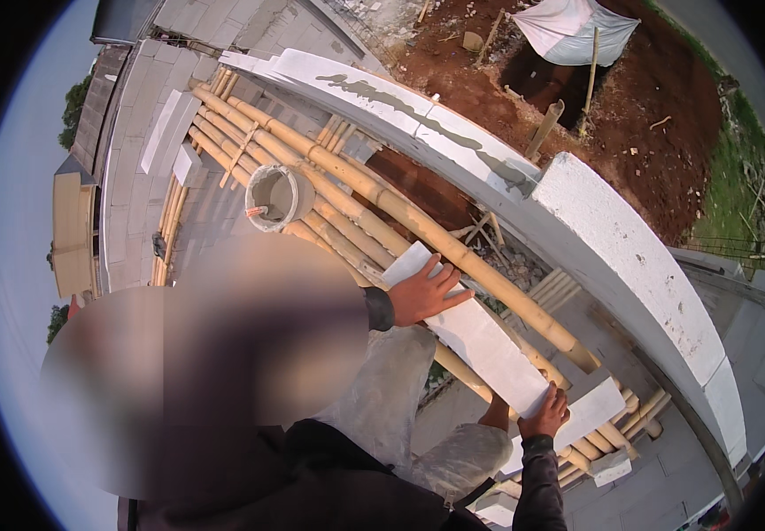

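A long white block (480, 341) lies at a slant over the bamboo poles in front of me. My left hand (420, 293) rests on its upper end with the fingers spread. My right hand (542, 413) grips its lower end, with fingers curled at the edge. Another white block (592, 409) sits on the poles just beyond my right hand. A bucket (295, 196) of grey material stands on the bamboo poles (524, 310) up and to the left, with a tool handle at its rim.
A white block wall (630, 274) runs along the right, with grey mortar (418, 119) along its upper stretch. Below it lie red soil (666, 177) and a propped sheet (568, 31). More blocks (170, 128) sit at upper left. A large blurred area covers the left-centre.
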Available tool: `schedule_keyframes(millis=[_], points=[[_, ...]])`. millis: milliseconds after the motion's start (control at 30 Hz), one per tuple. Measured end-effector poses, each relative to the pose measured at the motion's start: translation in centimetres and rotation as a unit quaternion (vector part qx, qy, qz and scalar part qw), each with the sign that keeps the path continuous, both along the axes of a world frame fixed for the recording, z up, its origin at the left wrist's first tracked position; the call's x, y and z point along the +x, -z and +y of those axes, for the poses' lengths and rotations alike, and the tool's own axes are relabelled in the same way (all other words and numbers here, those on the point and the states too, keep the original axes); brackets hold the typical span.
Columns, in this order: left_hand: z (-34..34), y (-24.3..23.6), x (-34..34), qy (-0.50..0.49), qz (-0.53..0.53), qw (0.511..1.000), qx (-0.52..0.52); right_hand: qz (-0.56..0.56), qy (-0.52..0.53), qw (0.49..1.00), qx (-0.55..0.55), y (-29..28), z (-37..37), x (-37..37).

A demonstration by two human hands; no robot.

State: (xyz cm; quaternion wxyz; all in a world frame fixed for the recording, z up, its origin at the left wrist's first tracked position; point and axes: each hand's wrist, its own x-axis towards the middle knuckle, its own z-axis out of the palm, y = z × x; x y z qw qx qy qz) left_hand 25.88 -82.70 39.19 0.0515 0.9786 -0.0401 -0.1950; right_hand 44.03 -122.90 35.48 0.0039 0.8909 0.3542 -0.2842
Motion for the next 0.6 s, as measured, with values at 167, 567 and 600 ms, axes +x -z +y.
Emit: schedule_keyframes(millis=[167, 567, 600], points=[[3.4, -1.5, -2.1, -0.017, 0.014, 0.999, -0.038, -0.009, -0.011, 1.0, -0.004, -3.3, 3.5, -1.0], [8.2, -14.3, -1.8, 0.034, 0.024, 0.999, -0.009, -0.033, -0.051, 0.996, 0.059, -14.8, 8.1, -0.5], [9.1, -16.6, -1.7, 0.026, 0.027, 0.999, -0.017, -0.033, -0.056, 0.996, 0.067, -17.0, 9.0, -0.1]])
